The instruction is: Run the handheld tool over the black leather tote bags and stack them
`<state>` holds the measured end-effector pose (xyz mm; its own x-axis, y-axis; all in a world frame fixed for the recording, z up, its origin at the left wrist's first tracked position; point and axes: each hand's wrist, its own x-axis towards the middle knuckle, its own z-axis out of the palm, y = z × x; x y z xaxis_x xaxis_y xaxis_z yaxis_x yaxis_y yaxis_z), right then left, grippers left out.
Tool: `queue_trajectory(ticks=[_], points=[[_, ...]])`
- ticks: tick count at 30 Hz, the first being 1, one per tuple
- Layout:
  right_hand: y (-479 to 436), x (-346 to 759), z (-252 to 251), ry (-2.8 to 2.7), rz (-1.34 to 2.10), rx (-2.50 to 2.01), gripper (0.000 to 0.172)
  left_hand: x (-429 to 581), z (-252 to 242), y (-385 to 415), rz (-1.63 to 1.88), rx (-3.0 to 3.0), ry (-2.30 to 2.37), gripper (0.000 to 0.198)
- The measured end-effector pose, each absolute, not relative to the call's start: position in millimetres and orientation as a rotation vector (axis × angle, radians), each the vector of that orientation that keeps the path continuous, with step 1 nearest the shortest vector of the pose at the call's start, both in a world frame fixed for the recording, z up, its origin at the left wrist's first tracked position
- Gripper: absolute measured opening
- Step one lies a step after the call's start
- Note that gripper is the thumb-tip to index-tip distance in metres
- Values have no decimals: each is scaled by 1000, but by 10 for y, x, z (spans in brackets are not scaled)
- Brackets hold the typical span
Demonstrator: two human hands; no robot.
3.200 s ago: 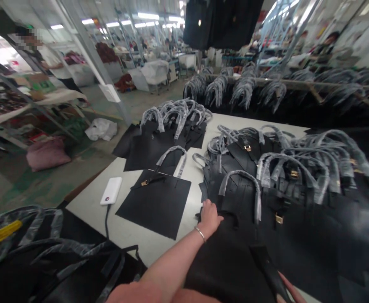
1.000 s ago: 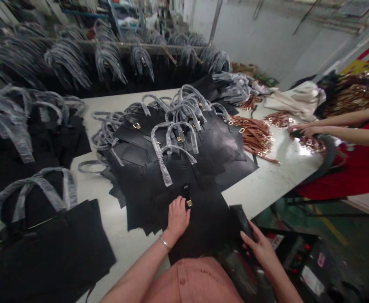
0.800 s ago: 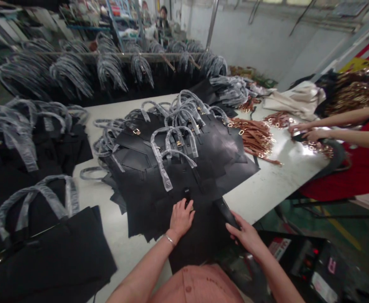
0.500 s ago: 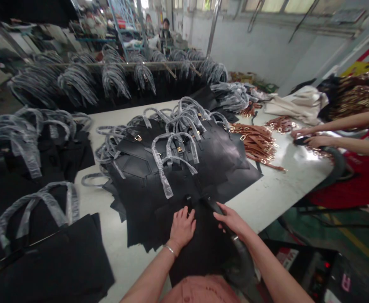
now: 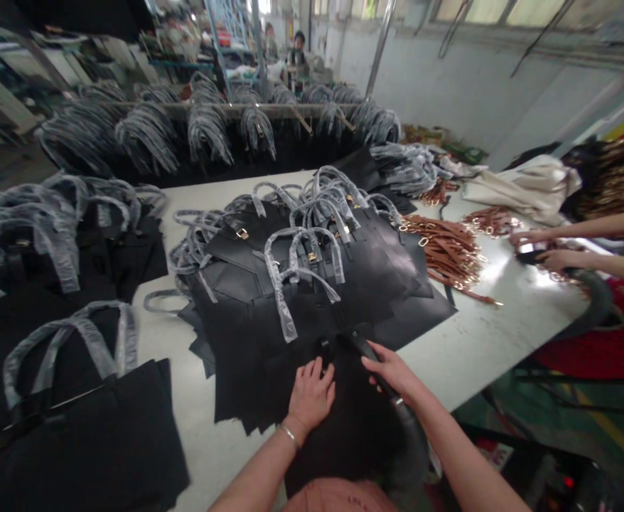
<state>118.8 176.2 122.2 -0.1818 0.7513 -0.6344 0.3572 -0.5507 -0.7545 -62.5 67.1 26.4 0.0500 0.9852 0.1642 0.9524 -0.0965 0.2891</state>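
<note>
A heap of black leather bag panels (image 5: 312, 306) lies on the white work table (image 5: 504, 348), their handles sleeved in clear plastic and their small fittings brass. My left hand (image 5: 312, 398) rests flat on the near edge of the heap, fingers apart, just below a small dark clasp (image 5: 324, 348). My right hand (image 5: 389, 373) is closed around a black strap (image 5: 402, 412) that runs from the heap toward me. A dark mass of leather (image 5: 344, 434) lies under and between my hands.
More black bags with wrapped handles (image 5: 77, 384) lie at the table's left. Tan straps with gold hardware (image 5: 445, 249) lie to the right, where a co-worker's hands (image 5: 541, 249) work at the table edge. Wrapped handles hang along a rack (image 5: 210, 128) behind. A dark machine sits at lower right.
My right hand has come in from the lower right and closed on the black strap, lifting it toward the heap. My left hand stays on the leather. The view has swung from the far aisle to this table.
</note>
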Motion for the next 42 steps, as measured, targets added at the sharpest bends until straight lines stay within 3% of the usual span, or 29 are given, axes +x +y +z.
queue_trajectory(ticks=[5,15,24,28,33,38,42], points=[[1893,1342,1335,-1213,1501,-1791,63,-614,272,673,503,2189,2057,37],[2022,1399,1185,-1121,1649,-1750,53,-619,263,672,515,2192,2062,36],[1904,1446,1197,-1171,1641,-1790,54,-614,290,678,545,2146,2047,36],[1941,1338,1186,-1242,1495,-1766,64,-644,293,667,586,2083,2042,35],[1640,1408,1431,-1337,1580,-1730,70,-714,255,640,828,1801,1931,30],[1073,1437,1577,-1334,1887,-1722,79,-663,179,602,1191,1129,1652,45],[829,1382,1526,-1411,1945,-1683,75,-578,186,586,1280,807,1407,37]])
